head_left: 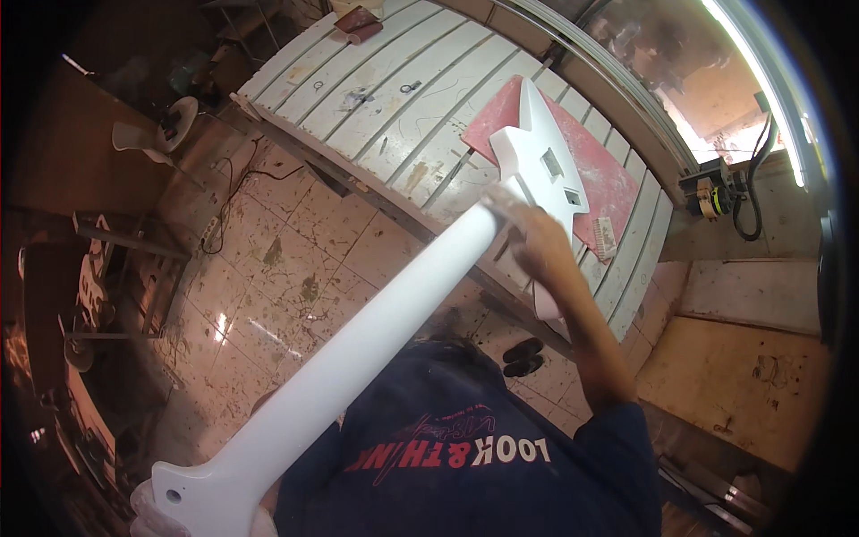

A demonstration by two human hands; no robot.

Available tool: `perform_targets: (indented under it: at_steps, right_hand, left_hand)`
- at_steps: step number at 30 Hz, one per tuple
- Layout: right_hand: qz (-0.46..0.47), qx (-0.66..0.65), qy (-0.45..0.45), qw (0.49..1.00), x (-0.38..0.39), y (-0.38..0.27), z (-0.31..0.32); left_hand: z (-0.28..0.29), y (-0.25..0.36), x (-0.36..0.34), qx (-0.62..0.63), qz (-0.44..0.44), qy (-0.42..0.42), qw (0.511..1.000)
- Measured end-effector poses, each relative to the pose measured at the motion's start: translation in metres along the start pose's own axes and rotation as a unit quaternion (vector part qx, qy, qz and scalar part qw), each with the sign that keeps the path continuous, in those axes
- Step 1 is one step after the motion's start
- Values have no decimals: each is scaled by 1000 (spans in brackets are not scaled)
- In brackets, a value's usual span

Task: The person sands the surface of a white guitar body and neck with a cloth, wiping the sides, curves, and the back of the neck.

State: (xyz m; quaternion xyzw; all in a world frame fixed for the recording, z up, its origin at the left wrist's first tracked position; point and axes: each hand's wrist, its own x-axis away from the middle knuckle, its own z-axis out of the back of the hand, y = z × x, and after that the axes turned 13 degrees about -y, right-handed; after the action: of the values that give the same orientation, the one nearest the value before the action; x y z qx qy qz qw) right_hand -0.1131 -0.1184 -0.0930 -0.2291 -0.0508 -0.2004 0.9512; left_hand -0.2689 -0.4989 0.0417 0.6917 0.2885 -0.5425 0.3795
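Observation:
A white, unfinished electric guitar runs from the lower left up to the table, its neck slanting across in front of me. Its angular body, with rectangular cut-outs, lies over a red pad. Down at the lower left, my left hand is wrapped round the headstock, dusted white and partly hidden by it. My right hand presses with bent fingers on the neck close to the body. Whether a thin piece lies under those fingertips I cannot make out.
The slatted white table bears the dusty red pad, a brush-like block and a brownish-red piece. Black slippers lie on the stained tile floor. A cable trails at left; a rack stands beyond.

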Motion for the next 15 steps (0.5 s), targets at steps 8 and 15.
perform_targets:
  at_steps: [8,15]
  right_hand:
    - [-37,-66,22,997,-2,14,1]
    - [-5,-2,65,998,6,13,-23]
  left_hand:
    - [8,-6,8,22,7,4,1000]
    - [16,-6,12,26,9,6,1000]
